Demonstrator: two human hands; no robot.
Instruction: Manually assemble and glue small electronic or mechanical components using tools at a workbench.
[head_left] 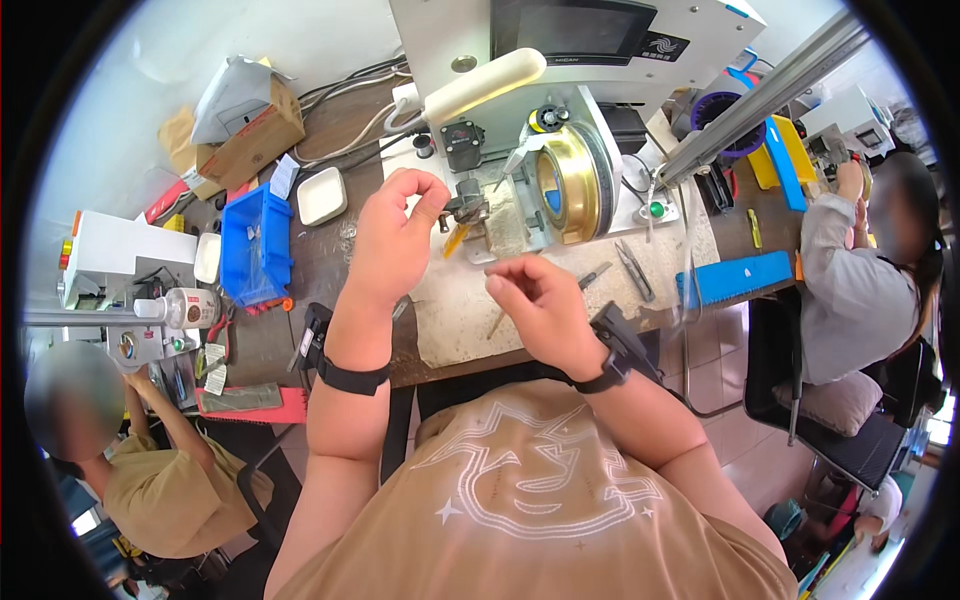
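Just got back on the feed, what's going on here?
The left hand is raised beside a small metal fixture, fingers curled. The right hand is in front of the gold wheel, thumb and forefinger close. I can't tell if either holds anything tiny. A slim metal tool lies on the worn beige sheet.

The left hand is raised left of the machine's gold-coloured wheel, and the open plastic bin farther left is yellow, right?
No: the open plastic bin is blue, as the head view shows. The left hand is indeed left of the gold-coloured wheel.
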